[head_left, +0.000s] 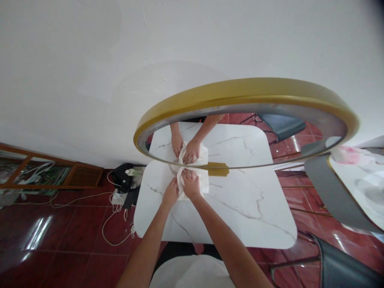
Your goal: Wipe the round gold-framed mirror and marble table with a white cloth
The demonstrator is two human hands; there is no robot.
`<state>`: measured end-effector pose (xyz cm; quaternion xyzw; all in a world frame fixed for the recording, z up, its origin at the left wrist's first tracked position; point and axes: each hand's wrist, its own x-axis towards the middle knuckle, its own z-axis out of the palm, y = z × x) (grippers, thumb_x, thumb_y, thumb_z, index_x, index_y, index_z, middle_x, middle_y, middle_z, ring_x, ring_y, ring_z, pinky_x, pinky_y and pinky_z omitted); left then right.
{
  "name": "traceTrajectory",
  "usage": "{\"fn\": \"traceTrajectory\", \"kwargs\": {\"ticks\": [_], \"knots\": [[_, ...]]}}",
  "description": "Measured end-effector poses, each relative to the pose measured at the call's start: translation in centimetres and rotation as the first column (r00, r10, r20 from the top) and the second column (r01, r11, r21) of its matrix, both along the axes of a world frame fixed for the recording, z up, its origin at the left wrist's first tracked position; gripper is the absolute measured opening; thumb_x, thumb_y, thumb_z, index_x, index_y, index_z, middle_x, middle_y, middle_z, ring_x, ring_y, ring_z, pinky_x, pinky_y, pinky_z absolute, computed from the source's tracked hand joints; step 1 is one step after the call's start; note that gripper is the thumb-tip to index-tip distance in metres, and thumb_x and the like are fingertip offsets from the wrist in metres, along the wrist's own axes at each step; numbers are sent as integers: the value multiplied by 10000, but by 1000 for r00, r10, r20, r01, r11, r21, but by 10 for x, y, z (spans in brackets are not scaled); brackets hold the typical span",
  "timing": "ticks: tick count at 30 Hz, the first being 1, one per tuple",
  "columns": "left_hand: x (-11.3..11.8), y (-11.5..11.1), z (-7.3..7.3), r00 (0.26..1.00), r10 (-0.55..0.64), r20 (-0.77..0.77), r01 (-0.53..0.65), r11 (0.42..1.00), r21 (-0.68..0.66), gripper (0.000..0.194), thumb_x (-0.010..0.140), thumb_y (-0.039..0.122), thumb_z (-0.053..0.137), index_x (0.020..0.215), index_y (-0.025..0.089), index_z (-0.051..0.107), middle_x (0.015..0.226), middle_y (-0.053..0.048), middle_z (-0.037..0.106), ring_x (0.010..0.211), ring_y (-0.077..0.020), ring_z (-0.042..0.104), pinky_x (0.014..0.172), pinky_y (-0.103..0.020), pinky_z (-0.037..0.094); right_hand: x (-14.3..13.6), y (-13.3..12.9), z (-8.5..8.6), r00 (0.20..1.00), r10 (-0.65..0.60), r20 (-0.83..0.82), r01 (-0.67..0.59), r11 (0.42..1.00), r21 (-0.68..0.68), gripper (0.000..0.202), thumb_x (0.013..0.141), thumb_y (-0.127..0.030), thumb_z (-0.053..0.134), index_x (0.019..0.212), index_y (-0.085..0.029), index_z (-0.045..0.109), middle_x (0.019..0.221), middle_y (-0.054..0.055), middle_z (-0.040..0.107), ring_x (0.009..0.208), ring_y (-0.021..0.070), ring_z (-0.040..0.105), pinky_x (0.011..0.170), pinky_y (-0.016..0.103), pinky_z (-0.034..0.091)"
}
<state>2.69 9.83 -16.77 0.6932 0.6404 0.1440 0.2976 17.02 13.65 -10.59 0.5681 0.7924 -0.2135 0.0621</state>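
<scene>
A folded white cloth lies on the white marble-patterned table, close to the foot of a round mirror with a gold frame. My right hand presses down on the cloth from above, its fingers bent into the fabric. At the cloth's left edge, my left hand has its fingers closed against the fabric; its fingertips are partly hidden. The mirror stands on a flat gold base just right of the cloth. Both hands and the cloth show again in its glass.
A white wall rises behind the table. On the left are a wooden cabinet, a black bag and loose white cables on the red tiled floor. A dark chair and another white table stand to the right.
</scene>
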Motion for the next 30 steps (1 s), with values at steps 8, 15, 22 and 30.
{"fn": "traceTrajectory", "kwargs": {"ticks": [8, 15, 22, 30], "knots": [[2, -2, 0, 1000, 13, 10, -13, 1000, -25, 709, 719, 18, 386, 1407, 182, 338, 1474, -61, 345, 1375, -181, 267, 1151, -383, 239, 38, -14, 3, 1000, 1, 23, -2, 1000, 9, 653, 835, -201, 441, 1438, -318, 216, 1537, -5, 158, 1343, 268, 219, 1002, 461, 284], [5, -2, 2, 998, 64, 8, -64, 997, -41, 705, 705, 6, 394, 1395, 147, 358, 1477, -76, 337, 1368, -167, 284, 1155, -357, 233, 121, -54, -12, 957, -275, 97, 262, 957, 128, 615, 827, -207, 423, 1425, -250, 286, 1530, 1, 182, 1244, 278, 355, 918, 410, 395], [13, 3, 11, 992, 128, -4, -128, 992, 0, 680, 662, 39, 443, 1323, 199, 454, 1381, -63, 473, 1314, -193, 388, 1121, -365, 306, 163, -85, -42, 929, -361, -84, 371, 905, 210, 649, 803, -199, 406, 1424, -344, 284, 1491, -33, 286, 1209, 262, 459, 937, 420, 436], [-6, 17, 61, 773, 566, 285, -629, 629, 457, 486, 844, 248, 382, 1328, 212, 380, 1221, -124, 493, 1228, -295, 430, 1041, -541, 350, 197, -94, -34, 826, -203, -526, 452, 797, 401, 726, 764, -228, 485, 1404, -469, 239, 1383, -56, 451, 1227, 213, 478, 966, 385, 488]]}}
